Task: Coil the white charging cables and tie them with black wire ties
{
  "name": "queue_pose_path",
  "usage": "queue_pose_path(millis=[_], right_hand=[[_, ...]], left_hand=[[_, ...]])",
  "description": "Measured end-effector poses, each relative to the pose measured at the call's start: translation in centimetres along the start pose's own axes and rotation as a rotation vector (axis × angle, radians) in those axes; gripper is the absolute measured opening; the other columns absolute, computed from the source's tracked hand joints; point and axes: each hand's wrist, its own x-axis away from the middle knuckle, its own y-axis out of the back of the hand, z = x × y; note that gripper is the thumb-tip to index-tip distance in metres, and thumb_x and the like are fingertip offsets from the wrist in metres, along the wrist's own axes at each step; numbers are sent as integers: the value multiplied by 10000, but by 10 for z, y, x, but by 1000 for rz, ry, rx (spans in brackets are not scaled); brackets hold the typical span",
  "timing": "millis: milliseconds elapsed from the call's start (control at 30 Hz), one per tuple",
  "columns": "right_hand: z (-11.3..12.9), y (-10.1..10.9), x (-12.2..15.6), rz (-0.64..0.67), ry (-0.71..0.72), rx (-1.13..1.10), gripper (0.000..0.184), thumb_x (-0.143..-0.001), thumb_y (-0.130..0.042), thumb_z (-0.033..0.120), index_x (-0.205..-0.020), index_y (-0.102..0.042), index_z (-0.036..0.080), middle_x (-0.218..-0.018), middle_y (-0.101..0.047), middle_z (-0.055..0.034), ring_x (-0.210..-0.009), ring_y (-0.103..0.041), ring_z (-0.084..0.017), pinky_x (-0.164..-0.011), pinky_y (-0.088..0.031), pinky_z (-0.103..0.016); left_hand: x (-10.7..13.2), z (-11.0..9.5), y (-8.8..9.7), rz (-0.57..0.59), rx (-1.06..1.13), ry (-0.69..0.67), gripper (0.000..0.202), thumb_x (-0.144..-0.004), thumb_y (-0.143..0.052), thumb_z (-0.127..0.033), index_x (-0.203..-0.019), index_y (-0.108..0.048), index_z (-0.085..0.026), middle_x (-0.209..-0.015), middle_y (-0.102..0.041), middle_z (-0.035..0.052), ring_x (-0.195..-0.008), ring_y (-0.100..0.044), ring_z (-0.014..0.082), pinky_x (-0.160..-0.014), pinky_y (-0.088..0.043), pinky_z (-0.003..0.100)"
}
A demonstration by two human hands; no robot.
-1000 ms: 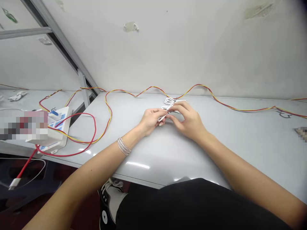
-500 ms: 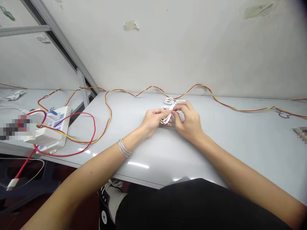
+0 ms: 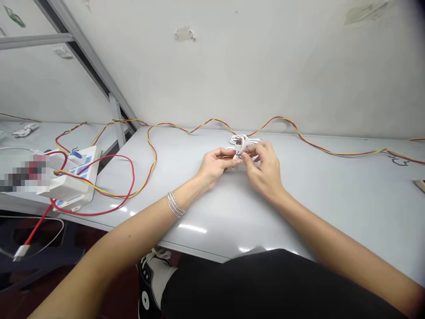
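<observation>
A bundled white USB cable (image 3: 244, 144) is between my hands, with a plug showing among its loops. My left hand (image 3: 217, 165) pinches the bundle's lower left part between thumb and fingers. On the other side my right hand (image 3: 264, 167) is closed, its thumb and fingertips pressed to the same bundle. More coiled white cable (image 3: 255, 141) lies on the table just behind the held bundle; part of it is hidden. Whether a tie is around the held cable is too small to tell.
Twisted red and yellow wires (image 3: 172, 124) run along the back of the grey table (image 3: 332, 190) by the wall. At left sits a white power strip (image 3: 88, 179) with plugs and a looped red cable. Black ties (image 3: 400, 161) lie at right.
The held cable bundle has been turned, and its plug now faces up into view. Both hands still grip it in nearly the same place. The view has shifted slightly.
</observation>
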Motion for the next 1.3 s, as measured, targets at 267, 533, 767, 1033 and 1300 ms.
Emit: queue_pose_path(millis=[267,533,767,1033,1300], right_hand=[[7,-2,0,257,-496,-563,315,-723,-720,446,-750,-542,188,-697,-560,3,-620,-472,-114,-588,-380,-264],[13,9,-7,396,-730,-561,198,-650,-722,271,-665,-555,166,-605,-528,2,-513,-458,-95,-486,-352,-239],[17,12,-7,449,-807,-583,155,-651,-690,262,-617,-588,150,-599,-533,-35,-461,-430,-89,-348,-308,-220],[8,7,-2,275,-584,-551,493,-684,-798,525,-1015,-620,205,-871,-619,-34,-540,-572,-120,-332,-420,-223],[5,9,0,295,-448,-386,466,-724,-757,590,-885,-641,168,-652,-624,-31,-486,-560,-128,-395,-453,-243]], left_hand=[[-8,1,11,146,-273,-319,322,-541,-885,-161,-833,-749,-169,-805,-668,18,-799,-639,165,-845,-511,355],[-2,-5,11,172,-794,-733,317,-713,-599,24,-633,-768,-231,-1008,-671,56,-1093,-626,228,-1071,-433,424],[0,-11,11,233,-955,-673,345,-715,-535,55,-654,-733,-221,-1089,-678,60,-1181,-592,244,-1133,-348,428],[-3,-4,11,188,-606,-435,249,-788,-680,-161,-1035,-662,-172,-1051,-698,85,-887,-663,168,-819,-530,283],[-7,-5,11,180,-389,-207,274,-758,-737,-215,-999,-645,-125,-952,-686,68,-679,-671,140,-684,-519,262]])
